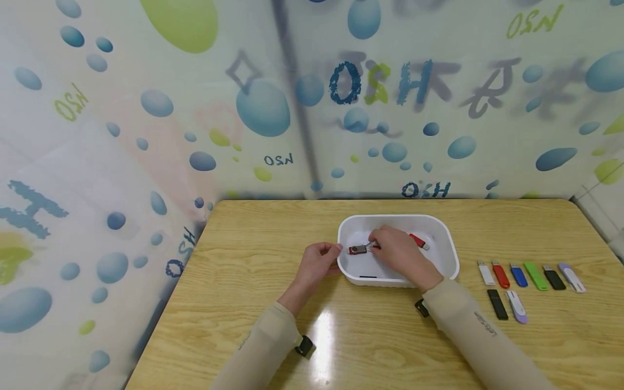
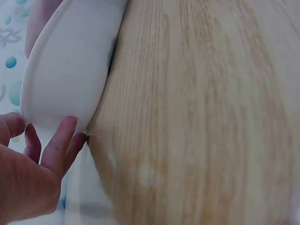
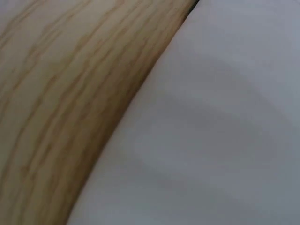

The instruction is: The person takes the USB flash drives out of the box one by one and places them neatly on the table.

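A white plastic bin (image 1: pixel 450 254) stands on the table with a few USB sticks inside. My right hand (image 1: pixel 397 249) reaches into it and pinches a small USB stick (image 1: pixel 369 244), mostly hidden by the fingers. Just left of those fingertips lies a red and grey swivel USB stick (image 1: pixel 357 249); a red USB stick (image 1: pixel 419 241) lies behind the hand. At the bin's left end, the fingertips of my left hand (image 2: pixel 35 173) touch the rim and outer wall. Only the bin's wall (image 3: pixel 211 131) and the wood show in the right wrist view, not the hand.
Right of the bin, several USB sticks lie in a row, among them a blue one (image 1: pixel 519 275) and a green one (image 1: pixel 535 276). Below them are a black stick (image 1: pixel 497 304) and a white-purple one (image 1: pixel 517 306). A patterned wall covering (image 1: pixel 312 135) borders the wooden table (image 1: pixel 253 233).
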Demonstrator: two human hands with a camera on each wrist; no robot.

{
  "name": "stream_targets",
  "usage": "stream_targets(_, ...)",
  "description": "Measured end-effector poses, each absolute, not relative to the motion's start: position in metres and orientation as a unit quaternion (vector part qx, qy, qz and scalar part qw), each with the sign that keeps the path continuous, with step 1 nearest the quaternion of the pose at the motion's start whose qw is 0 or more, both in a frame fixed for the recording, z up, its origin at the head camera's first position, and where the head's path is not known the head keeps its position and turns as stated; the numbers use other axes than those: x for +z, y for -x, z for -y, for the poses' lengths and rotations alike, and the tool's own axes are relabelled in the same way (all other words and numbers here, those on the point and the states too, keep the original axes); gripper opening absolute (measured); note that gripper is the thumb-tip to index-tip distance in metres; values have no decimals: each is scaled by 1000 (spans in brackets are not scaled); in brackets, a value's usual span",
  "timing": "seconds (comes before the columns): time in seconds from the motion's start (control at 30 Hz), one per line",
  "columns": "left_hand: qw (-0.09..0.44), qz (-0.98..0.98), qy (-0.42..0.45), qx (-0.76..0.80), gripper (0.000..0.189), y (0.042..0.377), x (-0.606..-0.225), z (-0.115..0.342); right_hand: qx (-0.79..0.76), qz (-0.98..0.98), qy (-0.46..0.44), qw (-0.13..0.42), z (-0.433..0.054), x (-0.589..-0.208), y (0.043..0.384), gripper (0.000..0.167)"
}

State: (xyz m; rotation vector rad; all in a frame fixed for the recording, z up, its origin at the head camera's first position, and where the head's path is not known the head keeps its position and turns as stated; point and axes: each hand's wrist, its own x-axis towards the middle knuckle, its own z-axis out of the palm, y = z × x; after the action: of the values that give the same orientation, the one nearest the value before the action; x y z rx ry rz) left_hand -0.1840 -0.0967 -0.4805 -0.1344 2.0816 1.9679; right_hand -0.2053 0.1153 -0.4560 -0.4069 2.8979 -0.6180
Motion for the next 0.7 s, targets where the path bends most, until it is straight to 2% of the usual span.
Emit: stream_targets(0.7,134,-724,47,675,37,183,-478,96,-179,-970,153,66,-113,-460,204,15)
